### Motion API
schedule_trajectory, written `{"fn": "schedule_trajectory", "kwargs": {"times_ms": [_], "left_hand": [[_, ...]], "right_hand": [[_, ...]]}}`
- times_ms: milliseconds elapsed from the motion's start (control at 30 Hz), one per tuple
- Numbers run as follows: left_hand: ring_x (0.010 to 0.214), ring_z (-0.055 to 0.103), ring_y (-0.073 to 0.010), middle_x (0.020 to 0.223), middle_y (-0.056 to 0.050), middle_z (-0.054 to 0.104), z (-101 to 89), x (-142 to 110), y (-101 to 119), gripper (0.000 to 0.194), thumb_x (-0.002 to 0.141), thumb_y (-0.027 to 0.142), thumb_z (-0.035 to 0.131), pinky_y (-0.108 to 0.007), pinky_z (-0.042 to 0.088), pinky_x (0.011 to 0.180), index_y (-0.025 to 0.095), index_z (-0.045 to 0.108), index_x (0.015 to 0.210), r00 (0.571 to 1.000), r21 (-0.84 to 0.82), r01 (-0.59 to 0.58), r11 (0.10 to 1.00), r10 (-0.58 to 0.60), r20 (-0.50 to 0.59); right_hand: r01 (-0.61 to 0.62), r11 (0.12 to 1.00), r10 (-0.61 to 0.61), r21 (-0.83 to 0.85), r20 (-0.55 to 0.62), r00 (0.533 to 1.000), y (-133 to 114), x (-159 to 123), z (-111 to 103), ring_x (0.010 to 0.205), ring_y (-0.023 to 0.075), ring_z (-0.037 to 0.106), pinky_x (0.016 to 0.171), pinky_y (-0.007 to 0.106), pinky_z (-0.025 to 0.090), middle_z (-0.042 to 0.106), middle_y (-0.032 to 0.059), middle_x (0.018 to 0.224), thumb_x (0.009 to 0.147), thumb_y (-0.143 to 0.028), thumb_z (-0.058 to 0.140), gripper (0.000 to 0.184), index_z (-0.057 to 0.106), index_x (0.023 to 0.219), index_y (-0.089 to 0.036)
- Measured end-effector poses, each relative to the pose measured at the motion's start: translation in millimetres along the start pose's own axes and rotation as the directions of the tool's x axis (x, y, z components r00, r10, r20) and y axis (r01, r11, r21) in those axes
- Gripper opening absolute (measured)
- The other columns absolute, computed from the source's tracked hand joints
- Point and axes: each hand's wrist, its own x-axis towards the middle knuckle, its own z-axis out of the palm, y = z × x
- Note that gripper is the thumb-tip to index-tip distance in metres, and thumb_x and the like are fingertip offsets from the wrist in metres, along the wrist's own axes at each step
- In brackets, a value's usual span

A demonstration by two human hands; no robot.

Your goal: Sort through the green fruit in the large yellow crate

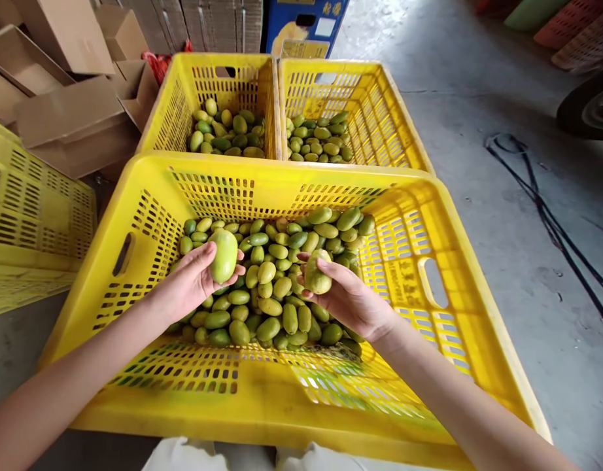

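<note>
My left hand (pixel 199 271) is closed around a smooth, pale green oval fruit (pixel 223 256), held upright above the big yellow crate (pixel 282 409). On the other side, my right hand (pixel 348 294) grips a second oval fruit (pixel 317 271), yellower green, between thumb and fingers. Both fruits are raised over a heap of similar green fruits (pixel 269 307) lying on the crate's floor. The heap ranges from dark green to yellowish. The exact kind of fruit cannot be made out.
Behind stand two yellow crates, one at left (pixel 159 124) and one at right (pixel 380 118), each part filled with green fruits. Cardboard boxes (pixel 76 118) pile up at far left beside another yellow crate (pixel 31 216). A black cable (pixel 541 203) lies on the grey floor.
</note>
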Motion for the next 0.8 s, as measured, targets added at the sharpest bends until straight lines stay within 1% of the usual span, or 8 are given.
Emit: {"fn": "schedule_trajectory", "kwargs": {"times_ms": [100,200,300,400,500,600,700,800], "left_hand": [[0.077,0.076,-0.0185,0.095,-0.007,0.078,10.5,-5,5,0.013,0.085,0.024,0.084,-0.027,0.066,0.068,0.022,0.077,0.095,0.998,-0.057,0.052,0.997,-0.053,-0.023],[0.084,0.076,-0.0194,0.097,-0.007,0.077,19.9,-8,8,0.018,0.079,0.009,0.071,-0.030,0.067,0.075,0.019,0.072,0.094,0.991,-0.127,0.089,0.988,-0.101,-0.093],[0.089,0.078,-0.0221,0.098,-0.010,0.078,23.9,-10,7,0.024,0.082,0.014,0.064,-0.034,0.068,0.077,0.017,0.073,0.104,0.982,-0.224,0.101,0.969,-0.133,-0.137],[0.097,0.080,-0.0269,0.105,-0.012,0.080,24.3,-12,7,0.040,0.086,0.018,0.058,-0.042,0.070,0.084,0.017,0.072,0.123,0.986,-0.301,0.095,0.949,-0.132,-0.106],[0.108,0.081,-0.0303,0.114,-0.013,0.081,24.3,-14,6,0.045,0.087,0.018,0.057,-0.045,0.069,0.093,0.017,0.071,0.130,0.991,-0.314,0.102,0.944,-0.125,-0.055],[0.113,0.080,-0.0317,0.118,-0.014,0.081,25.7,-15,5,0.035,0.092,0.020,0.060,-0.045,0.068,0.097,0.016,0.071,0.125,0.991,-0.292,0.123,0.949,-0.131,-0.008],[0.110,0.081,-0.0301,0.117,-0.014,0.081,27.1,-15,4,0.026,0.092,0.019,0.064,-0.043,0.069,0.096,0.016,0.072,0.116,0.993,-0.259,0.118,0.959,-0.121,0.003],[0.095,0.081,-0.0257,0.109,-0.012,0.080,27.6,-16,4,0.018,0.086,0.018,0.072,-0.037,0.071,0.083,0.017,0.071,0.104,0.997,-0.228,0.072,0.971,-0.079,-0.019]], "right_hand": [[0.009,1.000,-0.010,0.003,0.042,0.999,0,0,-1,0.082,0.0178,0.074,0.072,0.029,0.066,0.078,0.0026,0.095,0.071,-0.029,0.097,0.030,0.078,0.094,-0.023],[0.032,0.999,-0.030,-0.022,0.097,0.995,-1,0,-1,0.077,0.0165,0.073,0.068,0.027,0.062,0.079,0.0029,0.098,0.070,-0.029,0.098,0.036,0.075,0.096,-0.021],[0.034,0.999,-0.034,-0.003,0.081,0.996,-2,-1,1,0.074,0.0143,0.070,0.066,0.025,0.060,0.077,0.0006,0.092,0.075,-0.031,0.096,0.037,0.074,0.103,-0.021],[0.047,0.996,-0.055,0.080,0.094,0.994,-6,-3,3,0.084,0.0180,0.073,0.072,0.029,0.063,0.078,0.0028,0.096,0.086,-0.039,0.085,0.030,0.075,0.109,-0.022],[0.043,0.990,-0.062,0.134,0.137,0.989,-11,-6,6,0.097,0.0215,0.077,0.084,0.034,0.067,0.080,0.0047,0.106,0.092,-0.038,0.071,0.026,0.076,0.112,-0.023],[0.014,0.994,-0.031,0.105,0.157,0.987,-12,-7,8,0.097,0.0201,0.079,0.089,0.035,0.069,0.081,0.0049,0.112,0.093,-0.031,0.065,0.027,0.075,0.117,-0.023],[0.001,0.998,-0.010,0.069,0.140,0.990,-8,-6,9,0.092,0.0188,0.079,0.084,0.031,0.070,0.081,0.0061,0.113,0.094,-0.029,0.069,0.028,0.074,0.121,-0.022],[0.005,0.997,-0.013,0.073,0.103,0.995,-5,-4,7,0.087,0.0170,0.077,0.073,0.024,0.069,0.080,0.0051,0.106,0.092,-0.033,0.077,0.031,0.076,0.121,-0.021]]}}
